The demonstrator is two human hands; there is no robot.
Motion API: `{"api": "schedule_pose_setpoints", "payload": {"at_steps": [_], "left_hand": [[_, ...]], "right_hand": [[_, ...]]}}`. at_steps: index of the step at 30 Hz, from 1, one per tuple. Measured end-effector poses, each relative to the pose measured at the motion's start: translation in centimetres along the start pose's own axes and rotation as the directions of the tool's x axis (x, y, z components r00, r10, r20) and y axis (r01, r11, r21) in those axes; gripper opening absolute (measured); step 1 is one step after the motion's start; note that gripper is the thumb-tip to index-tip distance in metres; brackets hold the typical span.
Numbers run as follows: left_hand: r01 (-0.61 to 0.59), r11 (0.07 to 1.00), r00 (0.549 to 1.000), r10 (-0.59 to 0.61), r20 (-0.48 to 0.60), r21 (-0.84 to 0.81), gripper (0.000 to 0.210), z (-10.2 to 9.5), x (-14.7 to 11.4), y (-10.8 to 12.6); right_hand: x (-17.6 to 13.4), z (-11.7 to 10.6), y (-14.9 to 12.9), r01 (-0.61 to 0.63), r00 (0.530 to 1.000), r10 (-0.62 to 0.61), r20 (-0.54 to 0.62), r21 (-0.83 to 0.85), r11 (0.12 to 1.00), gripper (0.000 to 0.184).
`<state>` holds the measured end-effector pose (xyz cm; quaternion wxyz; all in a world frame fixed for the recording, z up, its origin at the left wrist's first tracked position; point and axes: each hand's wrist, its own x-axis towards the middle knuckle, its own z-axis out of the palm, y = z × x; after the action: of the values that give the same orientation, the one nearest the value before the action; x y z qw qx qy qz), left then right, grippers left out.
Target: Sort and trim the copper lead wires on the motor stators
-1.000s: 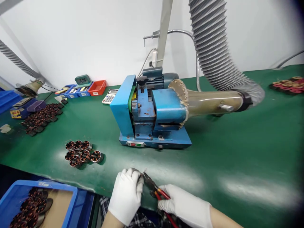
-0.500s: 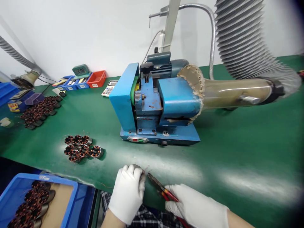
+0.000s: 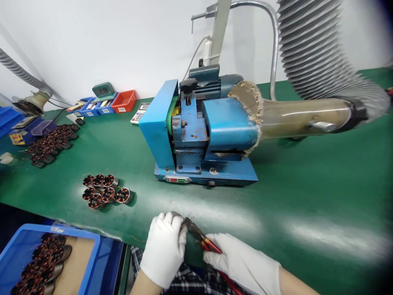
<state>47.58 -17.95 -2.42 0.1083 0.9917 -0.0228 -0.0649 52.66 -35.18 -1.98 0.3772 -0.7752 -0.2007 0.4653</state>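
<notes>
My left hand (image 3: 166, 248), in a white glove, is closed around a motor stator (image 3: 175, 213). Only its grey edge and some fine wire ends show past the fingers; the rest is hidden. Red-handled pliers (image 3: 196, 232) are gripped in my gloved right hand (image 3: 238, 260). Their jaw tips reach the wire side of the stator, right by my left fingertips. Whether the jaws are closed on a wire is too small to tell. Left of my hands, several copper-wound stators (image 3: 108, 195) stand grouped on the green bench.
A blue belt machine (image 3: 230, 123) with a duct (image 3: 303, 116) stands behind my hands. At lower left, a blue tray (image 3: 95, 246) holds several stators. More wound parts (image 3: 55, 143) lie at far left, near small bins (image 3: 124, 101), a clock (image 3: 103, 89) and a calculator (image 3: 140, 113).
My right hand has moved left and slightly up, bringing the plier tips from a small gap to the stator's wires. My left hand has hardly moved.
</notes>
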Motion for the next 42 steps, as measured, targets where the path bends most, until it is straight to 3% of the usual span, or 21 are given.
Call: {"api": "schedule_pose_setpoints", "payload": {"at_steps": [9, 15, 21, 26, 30, 33, 36, 40, 42], "left_hand": [[0.014, 0.999, 1.000, -0.014, 0.011, -0.036, 0.016, 0.1, 0.1, -0.1], [0.009, 1.000, 1.000, -0.009, -0.009, -0.020, 0.017, 0.1, 0.1, -0.1], [-0.001, 1.000, 1.000, 0.000, -0.009, -0.019, 0.017, 0.1, 0.1, -0.2], [-0.021, 1.000, 1.000, 0.021, -0.003, -0.007, 0.016, -0.2, 0.0, -0.5], [-0.010, 0.999, 0.998, 0.007, -0.056, -0.043, 0.016, -0.2, 0.4, -1.1], [0.044, 0.997, 0.981, -0.055, -0.186, -0.064, 0.017, -0.6, 0.6, -2.3], [0.158, 0.985, 0.929, -0.170, -0.328, -0.066, 0.055, -1.6, -0.4, -4.2], [0.301, 0.949, 0.927, -0.315, -0.205, -0.097, 0.059, -2.0, -4.0, -5.3], [0.257, 0.956, 0.949, -0.277, -0.147, -0.143, 0.066, -1.0, -5.9, -4.6]], "right_hand": [[-0.2, 0.3, 0.4, -0.050, 0.998, 0.049, -0.031, -0.044, 0.998, 0.019], [0.0, 0.5, 0.3, 0.002, 0.998, -0.009, -0.065, -0.107, 0.994, 0.019], [0.2, 0.5, 0.2, -0.087, 0.995, 0.075, -0.073, -0.185, 0.979, 0.023], [0.2, 0.8, 0.2, -0.091, 0.991, 0.069, -0.119, -0.193, 0.977, 0.025], [0.4, 0.9, -0.7, -0.061, 0.987, 0.027, -0.161, -0.213, 0.975, 0.025], [0.8, 0.5, -1.3, -0.029, 0.979, -0.009, -0.203, -0.184, 0.983, 0.022], [1.2, 0.0, -1.6, -0.027, 0.950, -0.012, -0.311, -0.121, 0.992, 0.021], [1.6, -0.2, -0.7, -0.038, 0.938, -0.003, -0.345, -0.113, 0.993, 0.037], [1.7, 0.0, 0.1, -0.016, 0.951, -0.019, -0.309, -0.112, 0.994, 0.040]]}}
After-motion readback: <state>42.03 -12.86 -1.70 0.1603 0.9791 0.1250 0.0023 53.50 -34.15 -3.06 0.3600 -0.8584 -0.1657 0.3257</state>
